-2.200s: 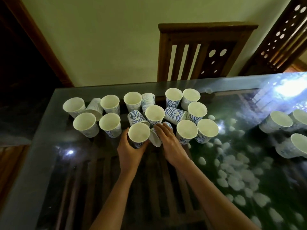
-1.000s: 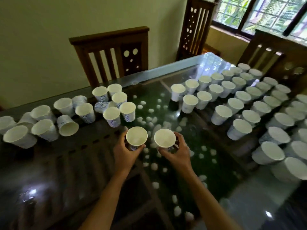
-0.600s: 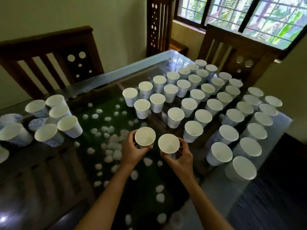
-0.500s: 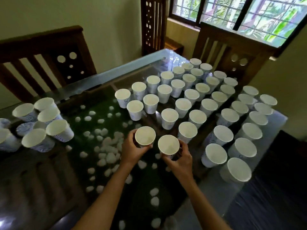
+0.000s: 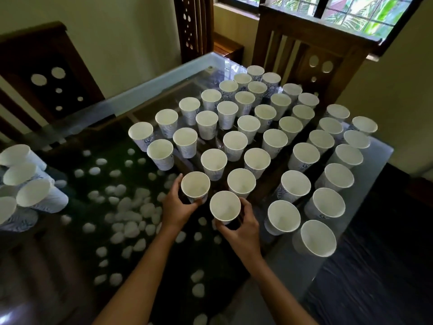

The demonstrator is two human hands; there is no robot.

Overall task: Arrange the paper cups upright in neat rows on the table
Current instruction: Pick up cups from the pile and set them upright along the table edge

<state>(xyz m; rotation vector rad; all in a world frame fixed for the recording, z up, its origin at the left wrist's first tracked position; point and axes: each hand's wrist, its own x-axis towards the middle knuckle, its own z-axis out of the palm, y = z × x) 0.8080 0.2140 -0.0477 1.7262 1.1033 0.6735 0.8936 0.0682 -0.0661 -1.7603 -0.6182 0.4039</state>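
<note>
Two cups in hand at the front of the rows!
The left hand (image 5: 174, 207) grips the first cup (image 5: 195, 187) and the right hand (image 5: 243, 233) grips the second cup (image 5: 225, 206) at its 4 o'clock. Upright rows (image 5: 255, 127) fill the glass table (image 5: 150, 90) toward 1 o'clock, with a loose bunch (image 5: 28, 184) at 9.

text: none legible | paper cups (image 5: 213, 163): blue swirl print only

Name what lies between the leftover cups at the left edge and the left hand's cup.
Head view: only scattered white blobs on or under the glass table; nothing stands there.
</note>
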